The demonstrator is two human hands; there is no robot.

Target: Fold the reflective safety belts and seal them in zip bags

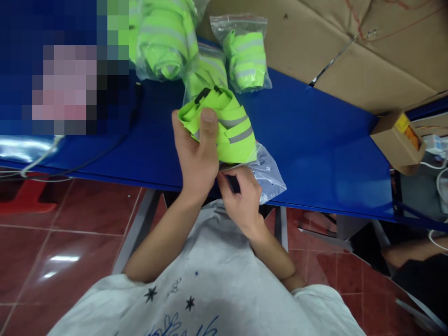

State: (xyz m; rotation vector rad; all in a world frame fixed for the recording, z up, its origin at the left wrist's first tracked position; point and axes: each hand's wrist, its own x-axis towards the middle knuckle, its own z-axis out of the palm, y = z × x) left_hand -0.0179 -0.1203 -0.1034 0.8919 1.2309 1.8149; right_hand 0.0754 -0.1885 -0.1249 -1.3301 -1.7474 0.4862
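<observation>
My left hand (196, 154) grips a folded neon-green safety vest (231, 130) with grey reflective stripes, thumb pressed on its top, above the near edge of the blue table (315, 140). Just below the vest, my right hand (241, 196) pinches the mouth of a clear plastic bag (269, 175), which lies partly on the table under the vest. The vest's lower end sits at the bag's opening.
Three bagged green vests lie further back: a large one (164, 42), a middle one (206, 70) and a right one (245, 56). Flattened cardboard (350, 51) covers the far right. A small brown box (397, 140) stands at the right edge. Another person's arm (409, 254) shows lower right.
</observation>
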